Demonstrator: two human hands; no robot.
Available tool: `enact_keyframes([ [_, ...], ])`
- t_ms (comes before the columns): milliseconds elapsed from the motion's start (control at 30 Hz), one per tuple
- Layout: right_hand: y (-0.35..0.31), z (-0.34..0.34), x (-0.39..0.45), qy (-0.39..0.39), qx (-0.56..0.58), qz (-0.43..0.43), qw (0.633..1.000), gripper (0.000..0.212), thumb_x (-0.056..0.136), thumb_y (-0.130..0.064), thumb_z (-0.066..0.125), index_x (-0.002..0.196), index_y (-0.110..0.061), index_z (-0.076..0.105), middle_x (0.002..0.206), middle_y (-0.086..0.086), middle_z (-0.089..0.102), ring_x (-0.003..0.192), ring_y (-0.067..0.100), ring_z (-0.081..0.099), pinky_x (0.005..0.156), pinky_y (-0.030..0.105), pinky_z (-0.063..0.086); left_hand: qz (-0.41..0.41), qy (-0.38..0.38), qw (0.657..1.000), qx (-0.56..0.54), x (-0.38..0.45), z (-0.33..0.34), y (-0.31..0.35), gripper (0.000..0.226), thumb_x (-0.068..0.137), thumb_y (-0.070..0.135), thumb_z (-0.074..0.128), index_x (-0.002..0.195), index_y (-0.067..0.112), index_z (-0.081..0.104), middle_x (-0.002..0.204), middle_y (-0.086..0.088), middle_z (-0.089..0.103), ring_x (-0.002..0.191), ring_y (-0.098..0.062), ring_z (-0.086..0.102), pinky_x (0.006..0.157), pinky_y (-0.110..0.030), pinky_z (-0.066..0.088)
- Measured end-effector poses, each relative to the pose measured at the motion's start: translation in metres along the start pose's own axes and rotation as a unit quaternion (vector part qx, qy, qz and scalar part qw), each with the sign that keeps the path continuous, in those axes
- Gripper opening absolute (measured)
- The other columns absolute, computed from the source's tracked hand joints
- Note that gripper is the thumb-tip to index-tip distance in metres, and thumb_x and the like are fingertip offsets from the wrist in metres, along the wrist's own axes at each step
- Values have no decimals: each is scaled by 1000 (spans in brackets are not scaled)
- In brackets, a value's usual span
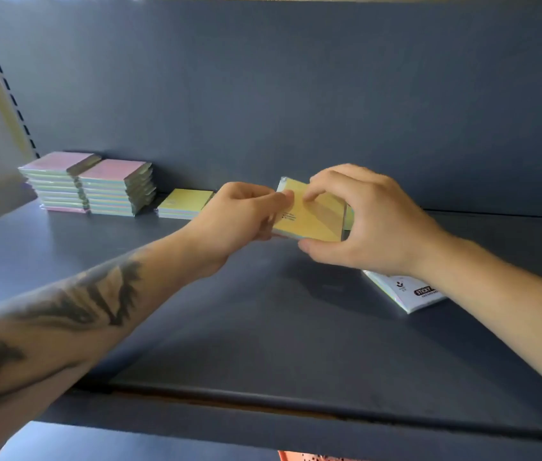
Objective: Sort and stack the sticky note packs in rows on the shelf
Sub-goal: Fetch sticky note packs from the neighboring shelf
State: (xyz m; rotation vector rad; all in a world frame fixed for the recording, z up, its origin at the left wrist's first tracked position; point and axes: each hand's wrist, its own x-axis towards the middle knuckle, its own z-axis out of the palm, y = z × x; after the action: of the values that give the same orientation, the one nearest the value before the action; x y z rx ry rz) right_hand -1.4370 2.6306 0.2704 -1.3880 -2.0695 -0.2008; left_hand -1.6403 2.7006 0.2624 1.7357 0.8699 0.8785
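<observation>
Hands: both raised over the middle of the shelf (196, 327), meeting on one yellow pack (313, 217).
Left hand (236, 221): fingers curled round the pack's left edge, thumb on top near the printed text. Forearm carries a dark tattoo.
Right hand (372, 221): pinches the pack from the right; fingertips on its top face, thumb under the near bottom corner.
Yellow pack: held between the two hands, tilted, near edge lower, lifted off the shelf. Pale blue and pink layers show along its lower edge. Wrapped in clear film, as far as the glare tells.
Short yellow stack (185, 202): lies flat on the shelf just left of the left hand, beyond its knuckles. Yellow top, pale layers below. Number of packs: cannot tell.
Pink-topped stacks: two tall ones well left of the left hand, close to the back panel (296, 94). Far-left stack (58, 181) and the one beside it (116, 188) touch side by side; the second sits a bit nearer the camera. Each shows alternating pale green and pink edges.
White-label pack (406, 291): lies flat on the shelf under the right wrist, partly hidden by the forearm. Black logo and the word "STICKY" readable, rest cut off.
Behind right hand: sliver of another pale pack edge, too hidden to identify.
Shelf: dark blue-grey, back panel the same colour, slotted upright (7, 84) at far left.
</observation>
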Motion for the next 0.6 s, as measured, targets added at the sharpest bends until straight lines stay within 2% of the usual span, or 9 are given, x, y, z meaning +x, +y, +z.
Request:
enact_keyframes([
  [67, -6, 10, 14, -25, 11, 5, 1000, 48, 69, -52, 80, 110, -34, 63, 112, -14, 62, 102, 16, 54, 88, 29, 45, 28, 3, 994, 107, -6, -21, -8, 45, 97, 56, 59, 72, 20, 69, 73, 4, 52, 73, -13, 45, 74, -31, 40],
  [133, -8, 25, 30, -48, 20, 7, 999, 44, 73, -46, 81, 110, -34, 62, 113, -13, 61, 104, 17, 51, 88, 28, 42, 41, 7, 976, 212, -10, -47, -21, 52, 95, 69, 48, 83, 22, 68, 80, 2, 55, 76, -12, 48, 75, -37, 41],
  [200, -7, 43, 47, -78, 9, 15, 997, 41, 77, -48, 78, 112, -36, 59, 119, -14, 58, 111, 17, 47, 93, 31, 42, 32, 13, 932, 360, -17, -71, -33, 60, 88, 77, 35, 110, 34, 70, 108, 9, 68, 101, -12, 59, 95, -42, 48],
  [233, -6, 51, 57, -98, -3, 22, 995, 41, 79, -49, 75, 115, -38, 58, 123, -14, 56, 115, 16, 45, 95, 34, 43, 24, 12, 901, 432, -19, -82, -39, 68, 86, 81, 29, 124, 38, 65, 126, 11, 66, 117, -14, 57, 104, -43, 44],
  [300, -5, 67, 75, -137, -31, 35, 989, 42, 83, -49, 72, 120, -38, 55, 132, -12, 53, 121, 16, 40, 94, 35, 40, 12, -1, 855, 519, -23, -95, -48, 80, 82, 86, 19, 138, 43, 56, 144, 14, 57, 134, -17, 49, 112, -43, 38],
  [400, -5, 89, 101, -174, -57, 49, 982, 43, 87, -46, 70, 125, -37, 54, 138, -8, 51, 128, 19, 39, 92, 36, 39, -3, -18, 829, 559, -24, -99, -60, 83, 80, 90, 16, 143, 47, 47, 150, 17, 49, 140, -17, 43, 114, -44, 34],
  [600, -2, 116, 126, -207, -99, 60, 971, 37, 89, -46, 66, 123, -35, 55, 129, -1, 54, 125, 24, 46, 95, 40, 45, -23, -28, 845, 534, -21, -100, -72, 86, 76, 92, 20, 147, 49, 41, 155, 17, 43, 145, -15, 38, 117, -48, 33],
])
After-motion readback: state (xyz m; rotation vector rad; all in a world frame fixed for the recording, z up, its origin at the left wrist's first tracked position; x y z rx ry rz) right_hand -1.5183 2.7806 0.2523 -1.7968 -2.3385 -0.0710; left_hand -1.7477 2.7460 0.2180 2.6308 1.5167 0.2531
